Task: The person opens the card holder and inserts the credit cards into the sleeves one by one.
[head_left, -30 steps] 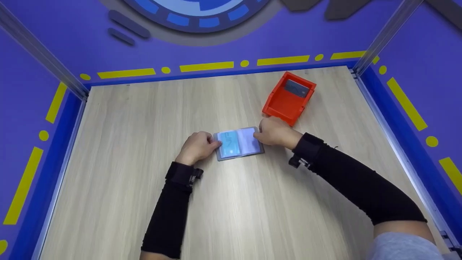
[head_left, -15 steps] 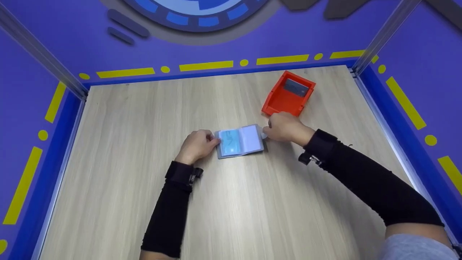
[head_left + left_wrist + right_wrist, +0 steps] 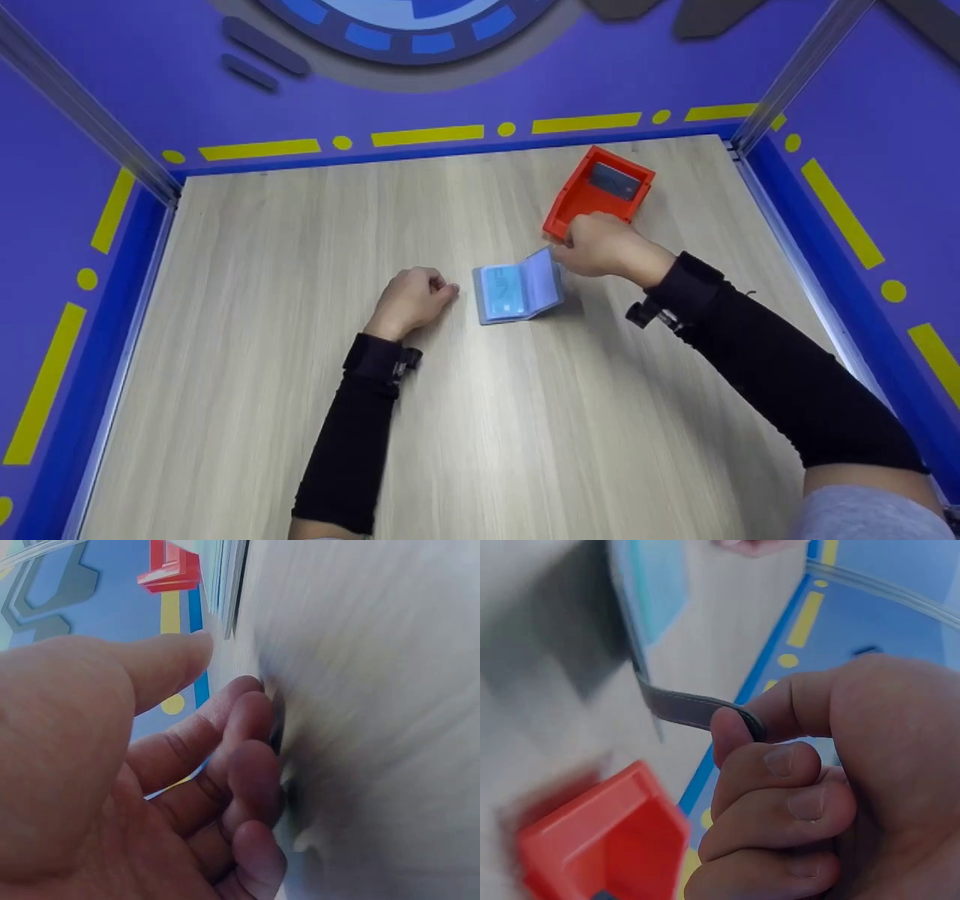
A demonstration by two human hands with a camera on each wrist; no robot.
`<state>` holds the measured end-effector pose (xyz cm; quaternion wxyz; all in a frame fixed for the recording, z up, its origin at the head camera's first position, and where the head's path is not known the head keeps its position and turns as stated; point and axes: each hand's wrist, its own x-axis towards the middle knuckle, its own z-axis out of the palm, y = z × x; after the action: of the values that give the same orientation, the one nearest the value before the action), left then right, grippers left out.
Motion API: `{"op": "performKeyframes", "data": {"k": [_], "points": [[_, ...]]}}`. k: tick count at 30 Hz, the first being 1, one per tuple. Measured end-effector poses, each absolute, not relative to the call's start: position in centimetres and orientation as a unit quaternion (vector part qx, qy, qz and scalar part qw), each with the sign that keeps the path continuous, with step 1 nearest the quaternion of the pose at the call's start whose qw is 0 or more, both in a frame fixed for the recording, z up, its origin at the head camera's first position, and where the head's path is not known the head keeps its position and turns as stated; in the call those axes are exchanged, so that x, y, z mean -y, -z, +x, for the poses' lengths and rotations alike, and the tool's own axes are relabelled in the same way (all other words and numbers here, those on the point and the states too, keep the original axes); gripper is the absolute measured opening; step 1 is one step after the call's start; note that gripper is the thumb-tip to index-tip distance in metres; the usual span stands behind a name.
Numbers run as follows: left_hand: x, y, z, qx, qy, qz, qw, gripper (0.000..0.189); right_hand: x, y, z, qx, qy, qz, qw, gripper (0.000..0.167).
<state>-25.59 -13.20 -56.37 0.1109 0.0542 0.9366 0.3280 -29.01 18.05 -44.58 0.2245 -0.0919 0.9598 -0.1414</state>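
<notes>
A small grey card holder [image 3: 504, 292] stands partly unfolded on the table, a light-blue card in its left sleeve and its right side tilted up. Between thumb and forefinger, my right hand [image 3: 600, 244] pinches the holder's stitched grey closure strap [image 3: 686, 706], pulled out from the cover. My left hand [image 3: 412, 300] rests on the table just left of the holder, apart from it. Its fingers [image 3: 251, 772] are loosely curled, the thumb extended, and nothing is in them.
Behind my right hand sits a red open bin [image 3: 570, 199] with a dark card [image 3: 615, 181] inside; the hand overlaps its front edge in the head view. Blue-purple panels [image 3: 420, 112] border the wooden table [image 3: 300, 225] at the back and sides.
My left hand has let go of the card holder. My right hand has moved right and away, drawing the holder rightward by its strap and tilting its right side up.
</notes>
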Motion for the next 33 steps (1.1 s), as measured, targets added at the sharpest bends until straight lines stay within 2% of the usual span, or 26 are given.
{"op": "performKeyframes", "data": {"k": [9, 19, 25, 33], "points": [[13.2, 56.2, -25.5, -0.930, -0.343, 0.056, 0.117, 0.029, -15.5, 44.1, -28.8, -0.946, 0.198, -0.105, 0.234, 0.039], [13.1, 55.9, -25.5, -0.928, -0.346, 0.054, 0.125, 0.027, -13.7, 45.3, -29.0, -0.921, 0.293, -0.123, 0.224, 0.034], [13.2, 55.8, -25.7, -0.925, -0.350, 0.072, 0.132, 0.026, -12.5, 46.2, -29.1, -0.908, 0.330, -0.140, 0.217, 0.035], [13.7, 55.7, -25.9, -0.935, -0.328, 0.060, 0.122, 0.026, -11.1, 47.5, -29.1, -0.888, 0.369, -0.144, 0.234, 0.036]]}}
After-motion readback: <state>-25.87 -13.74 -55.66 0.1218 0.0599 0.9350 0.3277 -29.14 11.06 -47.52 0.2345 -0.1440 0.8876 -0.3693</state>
